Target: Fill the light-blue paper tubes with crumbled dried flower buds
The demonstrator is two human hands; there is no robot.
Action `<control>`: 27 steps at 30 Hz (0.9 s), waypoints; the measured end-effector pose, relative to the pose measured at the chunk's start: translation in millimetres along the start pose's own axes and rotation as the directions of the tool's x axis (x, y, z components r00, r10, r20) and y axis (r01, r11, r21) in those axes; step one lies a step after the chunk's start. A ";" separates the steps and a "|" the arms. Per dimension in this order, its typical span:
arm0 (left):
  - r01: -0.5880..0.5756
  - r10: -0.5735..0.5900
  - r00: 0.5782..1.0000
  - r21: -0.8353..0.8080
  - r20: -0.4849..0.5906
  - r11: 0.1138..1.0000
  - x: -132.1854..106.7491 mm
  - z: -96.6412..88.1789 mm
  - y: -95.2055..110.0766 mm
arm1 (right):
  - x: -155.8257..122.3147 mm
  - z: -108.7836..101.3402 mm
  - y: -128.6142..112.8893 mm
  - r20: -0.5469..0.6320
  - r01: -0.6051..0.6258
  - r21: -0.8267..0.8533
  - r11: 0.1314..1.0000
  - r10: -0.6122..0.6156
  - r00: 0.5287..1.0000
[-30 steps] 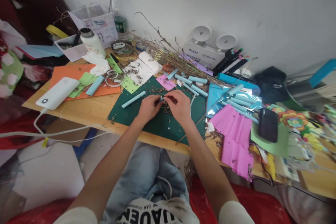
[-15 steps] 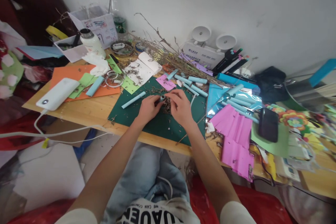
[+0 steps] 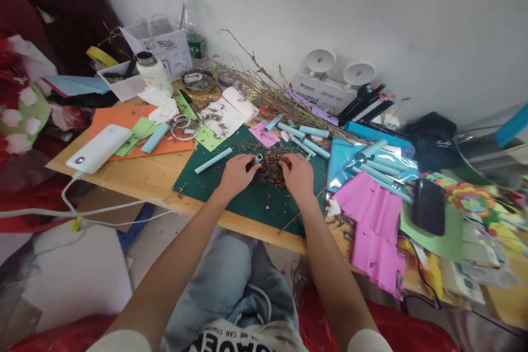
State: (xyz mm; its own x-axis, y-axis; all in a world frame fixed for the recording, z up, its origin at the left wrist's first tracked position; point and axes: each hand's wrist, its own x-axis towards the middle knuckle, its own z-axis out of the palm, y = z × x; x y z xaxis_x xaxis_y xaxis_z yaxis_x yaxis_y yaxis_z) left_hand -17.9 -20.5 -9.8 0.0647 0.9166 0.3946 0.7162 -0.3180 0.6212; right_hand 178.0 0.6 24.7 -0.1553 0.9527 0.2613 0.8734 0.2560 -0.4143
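My left hand (image 3: 236,171) is closed around a small light-blue paper tube (image 3: 257,159), held upright on the dark green cutting mat (image 3: 214,187). My right hand (image 3: 297,172) rests beside it with fingers pinched into a pile of dried plant bits (image 3: 271,168). What the right fingers hold is too small to name. Another light-blue tube (image 3: 213,160) lies on the mat left of my left hand. More blue tubes (image 3: 307,137) lie behind the pile.
Dry twigs (image 3: 264,88) run along the back. Pink paper (image 3: 375,220), a black phone (image 3: 429,206) and blue tubes in plastic (image 3: 381,162) lie to the right. A white power bank (image 3: 99,148), orange paper (image 3: 119,118), a bottle (image 3: 153,71) and tape rings (image 3: 182,125) are to the left.
My right hand moved off the tube's mouth and down onto the pile of dried bits. The left hand kept its hold on the tube. The camera shifted slightly left.
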 end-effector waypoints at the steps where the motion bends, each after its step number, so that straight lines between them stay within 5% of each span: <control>1: -0.001 0.001 1.000 -0.002 0.000 1.000 0.0 0.2 -0.1 | 1.6 -0.1 0.2 -0.016 0.009 -0.002 1.000 -0.009 1.000; 10: 0.013 -0.013 1.000 -0.015 -0.001 1.000 -0.2 -0.6 1.7 | 5.8 1.4 5.4 -0.066 0.026 0.047 0.999 -0.023 0.998; 14: 0.010 -0.010 1.000 -0.019 -0.009 1.000 -0.4 -0.1 1.1 | 3.1 3.6 6.6 0.008 0.061 0.048 0.997 -0.061 0.998; 17: 0.010 -0.010 1.000 -0.018 -0.010 1.000 -0.5 0.6 0.1 | 2.7 2.9 4.4 -0.086 0.076 0.124 0.989 -0.066 0.994; 21: 0.005 -0.005 1.000 -0.012 -0.011 1.000 -0.3 -0.1 0.6 | 2.7 0.0 2.8 -0.234 0.069 0.252 0.965 -0.008 0.972; 27: 0.015 -0.015 1.000 0.000 -0.007 1.000 0.3 -1.7 2.0 | 1.3 3.9 2.9 -0.169 -0.090 0.544 0.834 0.213 0.962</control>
State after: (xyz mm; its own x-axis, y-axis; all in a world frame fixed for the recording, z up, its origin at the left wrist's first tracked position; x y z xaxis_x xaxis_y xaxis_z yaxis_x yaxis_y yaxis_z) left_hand -17.6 -21.2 -7.3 0.0494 0.9195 0.3901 0.7170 -0.3045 0.6270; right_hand 178.5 3.2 20.4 0.1149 0.9437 0.3101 0.4914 0.2173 -0.8434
